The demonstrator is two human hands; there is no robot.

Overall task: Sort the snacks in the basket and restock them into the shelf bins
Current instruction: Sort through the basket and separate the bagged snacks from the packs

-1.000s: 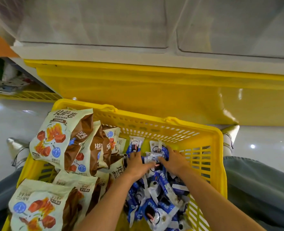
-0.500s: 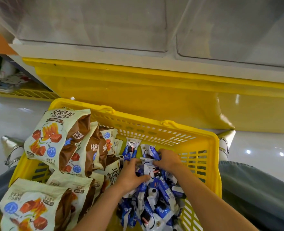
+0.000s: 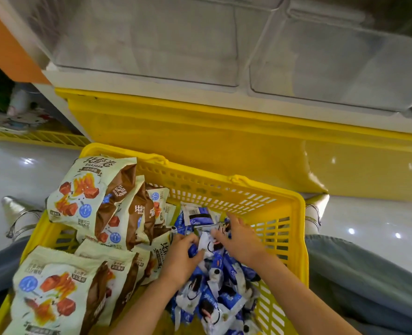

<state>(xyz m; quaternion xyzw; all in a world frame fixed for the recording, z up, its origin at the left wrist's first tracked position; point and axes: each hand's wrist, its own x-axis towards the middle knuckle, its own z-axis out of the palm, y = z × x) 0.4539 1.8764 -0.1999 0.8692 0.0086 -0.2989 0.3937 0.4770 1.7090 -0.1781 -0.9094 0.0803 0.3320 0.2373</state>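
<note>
A yellow plastic basket (image 3: 294, 240) rests on my lap. Its left half holds several large cream-and-brown snack bags (image 3: 88, 192). Its right half holds a heap of small blue-and-white snack packets (image 3: 221, 293). My left hand (image 3: 180, 259) curls its fingers round a few of the small packets near the middle of the heap. My right hand (image 3: 241, 238) reaches over the far end of the heap, fingers bent on a packet there. Two clear shelf bins (image 3: 151, 44) (image 3: 345, 66) stand above.
A yellow shelf front (image 3: 200, 131) runs just behind the basket, under a white ledge. Glossy white floor lies on both sides. My feet in silver shoes (image 3: 13, 209) show left and right of the basket. Another yellow rack (image 3: 38, 139) is at the far left.
Both hands have shifted slightly within the heap of small packets, gathering them; the left hand's fingers have closed tighter. The view has tilted a little.
</note>
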